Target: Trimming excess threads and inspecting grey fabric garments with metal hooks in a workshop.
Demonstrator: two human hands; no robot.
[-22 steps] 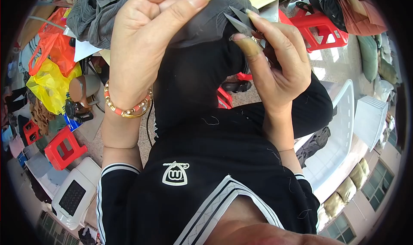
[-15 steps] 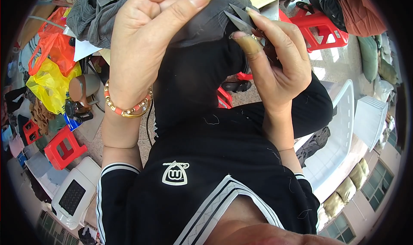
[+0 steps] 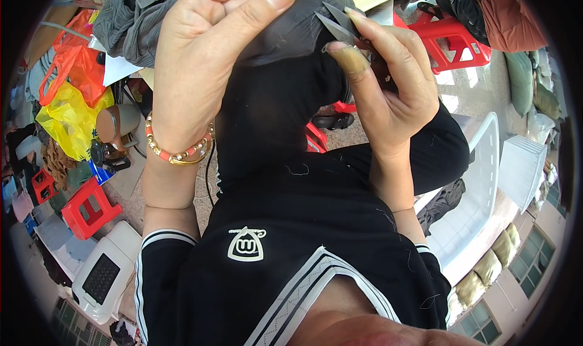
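My left hand (image 3: pixel 203 54) wears an orange-and-gold bracelet and is closed in a pinch at the upper edge, against a dark grey ribbed garment (image 3: pixel 285 36). Its fingertips are partly cut off by the frame. The garment drapes over my lap and the table edge, with a smoother, thin panel between my hands. In my right hand (image 3: pixel 395 78) are thread snips (image 3: pixel 340 27), their two pointed blades parted and aimed up-left at the fabric. A yellowish covering wraps the right thumb's tip. The snips' handle is mostly hidden in the palm.
Red stools (image 3: pixel 91 209) stand at left and another red stool (image 3: pixel 455 42) at upper right. Orange and yellow plastic bags (image 3: pixel 70 118) hang at the left near a sewing-machine-like motor (image 3: pixel 112 133). To the right is a white plastic crate (image 3: pixel 480 194) with dark cloth.
Both hands stay nearly in place. The snips' blades have shifted very slightly left and up over the fabric.
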